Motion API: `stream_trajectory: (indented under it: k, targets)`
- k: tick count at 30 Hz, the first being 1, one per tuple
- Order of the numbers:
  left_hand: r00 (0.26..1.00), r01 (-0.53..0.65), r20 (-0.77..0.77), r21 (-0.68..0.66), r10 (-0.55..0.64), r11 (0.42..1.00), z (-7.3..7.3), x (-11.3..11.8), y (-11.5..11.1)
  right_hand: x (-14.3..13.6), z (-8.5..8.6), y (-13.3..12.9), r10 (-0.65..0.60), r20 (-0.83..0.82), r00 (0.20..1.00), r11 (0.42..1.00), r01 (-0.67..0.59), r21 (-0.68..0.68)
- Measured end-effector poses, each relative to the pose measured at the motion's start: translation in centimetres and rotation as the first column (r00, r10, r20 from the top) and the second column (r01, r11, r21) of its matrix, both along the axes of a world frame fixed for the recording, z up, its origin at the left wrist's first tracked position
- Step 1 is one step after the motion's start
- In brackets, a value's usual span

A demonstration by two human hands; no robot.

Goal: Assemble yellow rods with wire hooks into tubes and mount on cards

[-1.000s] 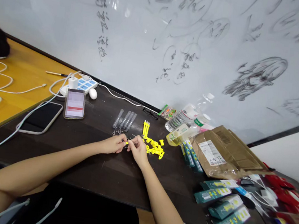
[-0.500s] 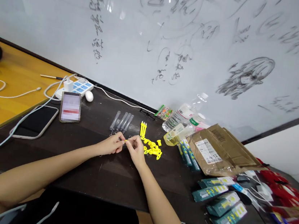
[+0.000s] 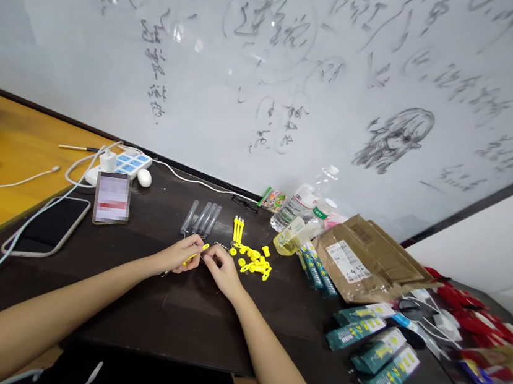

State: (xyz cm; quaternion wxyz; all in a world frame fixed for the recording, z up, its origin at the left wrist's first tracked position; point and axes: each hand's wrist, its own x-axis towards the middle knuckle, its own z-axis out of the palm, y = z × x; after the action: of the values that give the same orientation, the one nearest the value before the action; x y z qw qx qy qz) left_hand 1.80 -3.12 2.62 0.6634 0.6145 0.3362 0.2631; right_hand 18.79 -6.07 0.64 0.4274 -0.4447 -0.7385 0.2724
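Note:
My left hand [image 3: 179,255] is closed around a yellow plastic piece [image 3: 205,247], whose end sticks out past the fingertips. Close beside it, my right hand [image 3: 224,270] has thumb and fingers pinched together; what lies between them, if anything, is too small to make out. Just beyond the hands lie several clear plastic tubes [image 3: 207,218] in a row, with thin wire bits near their lower ends. To the right are three yellow sticks [image 3: 237,231] with pale tips, and a loose pile of small yellow plastic parts [image 3: 256,263].
A phone [image 3: 49,226], a blurred-out screen [image 3: 112,198] and a power strip [image 3: 127,164] are on the left. Plastic bottles [image 3: 295,208], a cardboard parcel [image 3: 361,255] and several green boxes [image 3: 391,372] occupy the right. A whiteboard [image 3: 192,109] rises behind the table.
My fingertips, which met around a small yellow piece, have drawn slightly apart. More of the yellow piece now shows in my left hand. The camera view has shifted a little.

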Motion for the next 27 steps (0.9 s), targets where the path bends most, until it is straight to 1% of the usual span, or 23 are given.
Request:
stream_trajectory:
  k: [2,4,7,8,10,12,15,17,19,20,21,22,23,24,25,26,27]
  targets:
    - [1.000,-0.017,-0.019,0.031,0.018,0.999,-0.2,-0.2,0.4,0.2,0.0,0.2,-0.034,-0.016,0.999,0.999,0.033,-0.014]
    - [0.999,-0.011,-0.040,0.081,0.014,0.997,-0.3,-0.4,0.7,0.5,0.0,0.4,-0.051,-0.063,0.997,0.997,0.047,-0.068]
    - [0.995,0.071,-0.077,0.172,-0.059,0.983,-0.2,-0.7,0.6,0.8,0.1,0.5,-0.036,-0.195,0.980,0.988,0.005,-0.156]
    - [0.992,0.102,-0.092,0.205,-0.085,0.974,-0.1,-0.8,0.5,0.8,0.2,0.4,-0.022,-0.224,0.974,0.987,-0.015,-0.162]
    - [0.986,0.136,-0.128,0.276,-0.104,0.951,0.0,-0.8,0.2,0.6,0.4,0.2,0.009,-0.228,0.974,0.988,-0.044,-0.147]
    - [0.982,0.131,-0.173,0.371,-0.070,0.919,0.1,-0.9,0.0,0.4,0.7,-0.1,0.045,-0.187,0.981,0.987,-0.073,-0.145]
    - [0.973,0.092,-0.229,0.503,0.031,0.859,0.2,-1.0,-0.2,-0.2,1.0,-0.8,0.096,-0.156,0.983,0.973,-0.125,-0.192]
    - [0.968,0.050,-0.233,0.555,0.098,0.831,0.4,-1.0,-0.2,-0.7,1.1,-1.0,0.129,-0.189,0.974,0.957,-0.172,-0.234]
    - [0.967,-0.016,-0.194,0.605,0.167,0.796,0.5,-1.1,-0.1,-1.0,1.1,-1.1,0.142,-0.255,0.956,0.940,-0.212,-0.269]
    - [0.965,-0.065,-0.154,0.645,0.213,0.762,0.6,-1.2,-0.1,-1.1,1.0,-1.0,0.133,-0.295,0.946,0.934,-0.219,-0.283]
    - [0.958,-0.123,-0.105,0.692,0.268,0.711,0.6,-1.4,0.0,-1.1,0.9,-0.8,0.106,-0.340,0.934,0.933,-0.212,-0.292]
    - [0.945,-0.175,-0.056,0.743,0.321,0.646,0.7,-1.5,0.0,-1.1,0.7,-0.6,0.065,-0.390,0.919,0.933,-0.194,-0.303]
    - [0.930,-0.223,-0.001,0.794,0.368,0.566,0.7,-1.7,-0.1,-1.0,0.6,-0.4,0.012,-0.447,0.895,0.933,-0.171,-0.316]
    - [0.918,-0.247,0.045,0.841,0.393,0.482,0.8,-1.9,-0.1,-0.9,0.4,-0.1,-0.043,-0.507,0.861,0.932,-0.148,-0.330]
    - [0.917,-0.244,0.074,0.881,0.392,0.404,0.8,-2.1,-0.2,-0.7,0.4,0.1,-0.094,-0.567,0.819,0.929,-0.132,-0.346]
    - [0.926,-0.225,0.092,0.914,0.366,0.338,0.8,-2.1,-0.4,-0.5,0.4,0.2,-0.140,-0.624,0.769,0.925,-0.123,-0.359]
    - [0.947,-0.167,0.067,0.938,0.315,0.304,0.8,-2.1,-0.6,-0.3,0.5,0.3,-0.174,-0.677,0.715,0.922,-0.124,-0.368]
